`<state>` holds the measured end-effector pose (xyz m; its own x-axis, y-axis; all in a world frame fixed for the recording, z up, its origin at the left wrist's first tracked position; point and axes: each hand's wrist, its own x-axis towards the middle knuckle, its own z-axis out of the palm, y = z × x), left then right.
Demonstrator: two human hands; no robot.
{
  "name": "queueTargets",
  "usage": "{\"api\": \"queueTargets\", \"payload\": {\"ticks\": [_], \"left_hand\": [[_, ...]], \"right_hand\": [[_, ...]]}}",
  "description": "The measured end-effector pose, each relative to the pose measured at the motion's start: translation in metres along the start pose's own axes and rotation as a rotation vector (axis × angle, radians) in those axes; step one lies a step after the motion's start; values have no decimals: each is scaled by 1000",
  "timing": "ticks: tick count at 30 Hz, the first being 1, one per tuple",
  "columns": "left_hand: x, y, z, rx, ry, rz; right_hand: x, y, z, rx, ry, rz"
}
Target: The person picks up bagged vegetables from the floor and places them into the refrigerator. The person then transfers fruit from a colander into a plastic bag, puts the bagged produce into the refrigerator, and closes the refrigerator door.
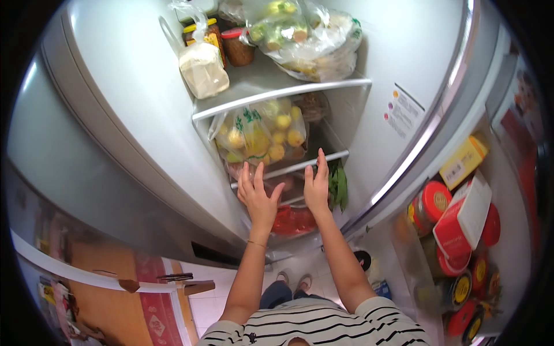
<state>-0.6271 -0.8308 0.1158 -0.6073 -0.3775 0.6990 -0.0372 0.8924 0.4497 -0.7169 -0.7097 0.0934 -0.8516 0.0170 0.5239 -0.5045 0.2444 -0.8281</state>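
Observation:
My left hand (261,199) reaches up in front of the open fridge, fingers spread and holding nothing. Its fingertips are just below a clear plastic bag of yellow fruit (257,135) on the middle shelf; whether they touch it I cannot tell. My right hand (316,187) is raised beside it, palm turned inward, also with nothing in it. Green leafy vegetables (337,187) show just right of that hand. Lower down, between my wrists, lies something red (293,221) in the bottom part of the fridge, partly hidden by my arms.
The upper shelf (283,97) holds a bag of vegetables (311,43), a red-lidded jar (238,49) and a tied white bag (203,70). Door racks at right carry several jars, a red-and-white box (463,219) and a yellow box (463,161). A door panel (109,179) stands at left.

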Motion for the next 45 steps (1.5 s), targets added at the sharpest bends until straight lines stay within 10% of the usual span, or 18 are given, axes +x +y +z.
{"api": "queueTargets", "payload": {"ticks": [9, 20, 27, 35, 45], "left_hand": [[-56, 24, -29, -445, -228, 52], [-133, 38, -147, -1032, -614, -187], [-167, 89, -219, -1041, -487, 268], [-227, 133, -246, -1042, -492, 218], [-303, 180, -290, -1000, -627, 283]], "right_hand": [[-152, -49, -116, -61, -142, 166], [-321, -174, -293, -362, 761, 177], [-328, -178, -406, -440, 1052, 10], [-292, -78, -513, -115, 764, 108], [-311, -69, -462, -260, 739, 204]]}}
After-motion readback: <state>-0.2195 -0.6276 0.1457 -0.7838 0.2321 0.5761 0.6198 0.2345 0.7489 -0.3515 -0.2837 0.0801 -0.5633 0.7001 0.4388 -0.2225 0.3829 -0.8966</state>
